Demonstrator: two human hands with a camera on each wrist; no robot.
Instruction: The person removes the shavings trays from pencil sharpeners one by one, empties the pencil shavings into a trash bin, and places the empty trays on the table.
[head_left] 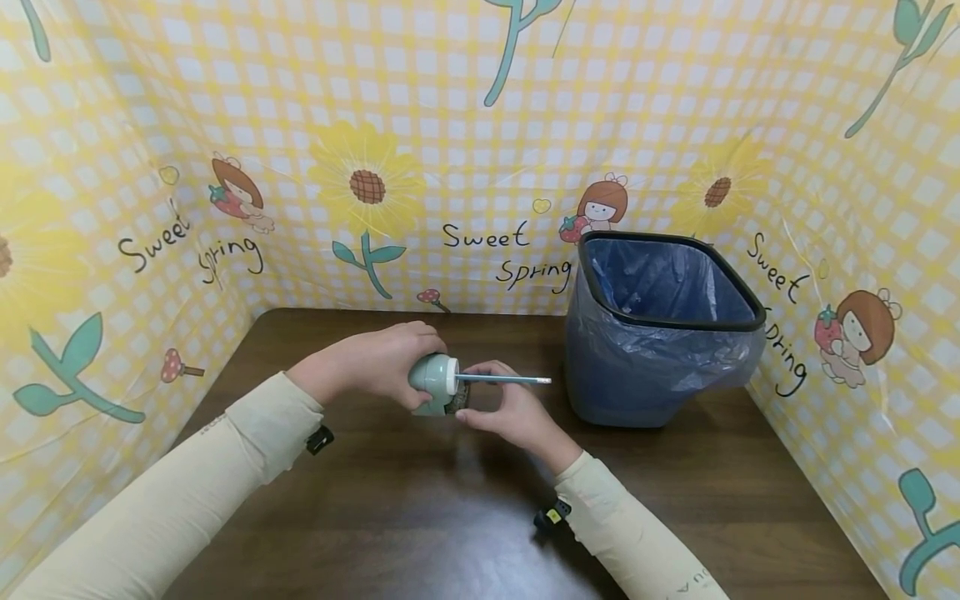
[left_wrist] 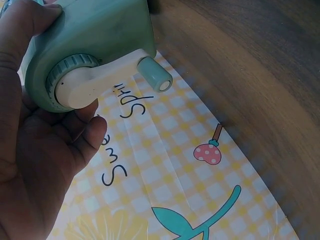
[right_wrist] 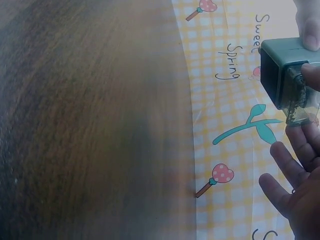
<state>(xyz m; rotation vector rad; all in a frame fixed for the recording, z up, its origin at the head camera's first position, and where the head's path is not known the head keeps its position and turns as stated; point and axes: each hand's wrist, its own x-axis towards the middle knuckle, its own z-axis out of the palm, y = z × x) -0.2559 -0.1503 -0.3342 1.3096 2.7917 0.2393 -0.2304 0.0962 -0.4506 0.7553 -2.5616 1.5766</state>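
Note:
My left hand (head_left: 386, 360) grips a green crank pencil sharpener (head_left: 429, 372) above the table. A white crank (left_wrist: 100, 82) with a green knob sticks out of it in the left wrist view. From its white front collar a light blue pencil (head_left: 502, 378) points right. My right hand (head_left: 517, 412) pinches the sharpener's clear shavings drawer (right_wrist: 298, 97) between thumb and fingers. Dark shavings show inside the drawer, which juts partly out of the body in the right wrist view. The other fingers of my right hand are spread below it.
To the right stands a bin (head_left: 660, 383) with a black rim and a blue plastic liner. The brown wooden table (head_left: 375, 517) meets a yellow checked cloth (head_left: 465, 167) at the back and both sides.

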